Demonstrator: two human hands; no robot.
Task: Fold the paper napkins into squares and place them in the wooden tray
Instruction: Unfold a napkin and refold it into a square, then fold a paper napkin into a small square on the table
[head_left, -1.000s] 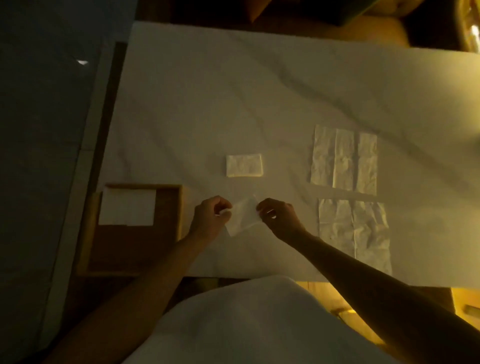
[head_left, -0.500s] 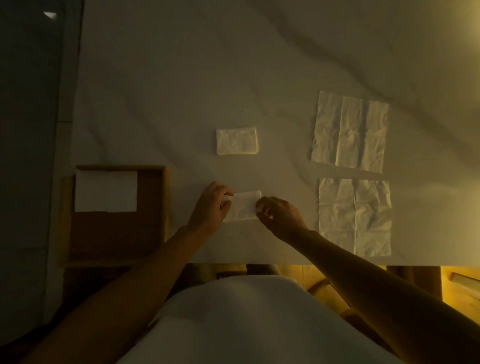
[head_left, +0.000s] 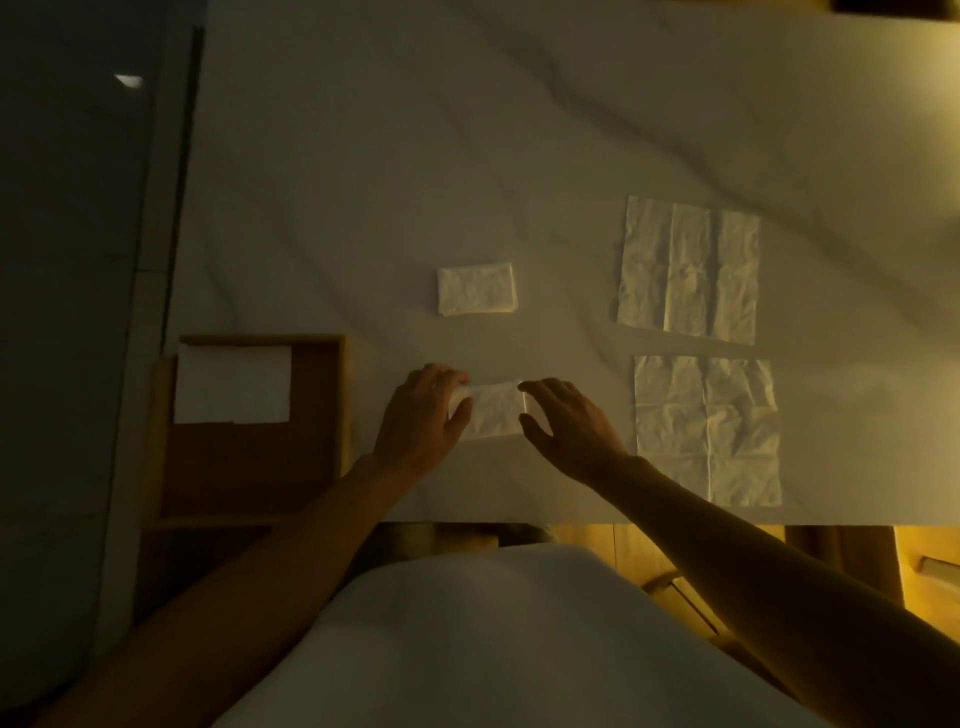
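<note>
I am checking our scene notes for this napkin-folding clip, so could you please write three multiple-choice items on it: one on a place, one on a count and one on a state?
1. Where is the wooden tray?
A) left of the left hand
B) on a shelf
C) on a chair

2. How many napkins lie unfolded on the marble table?
A) one
B) two
C) four

3. How is the napkin between the hands?
A) crumpled into a ball
B) spread fully open
C) folded into a small rectangle

Answers:
1 A, its rim stands just left of that hand.
2 B, the far unfolded napkin and the near unfolded napkin lie right of the right hand.
3 C, the left hand grips one end and the right hand's fingertips touch the other.
</note>
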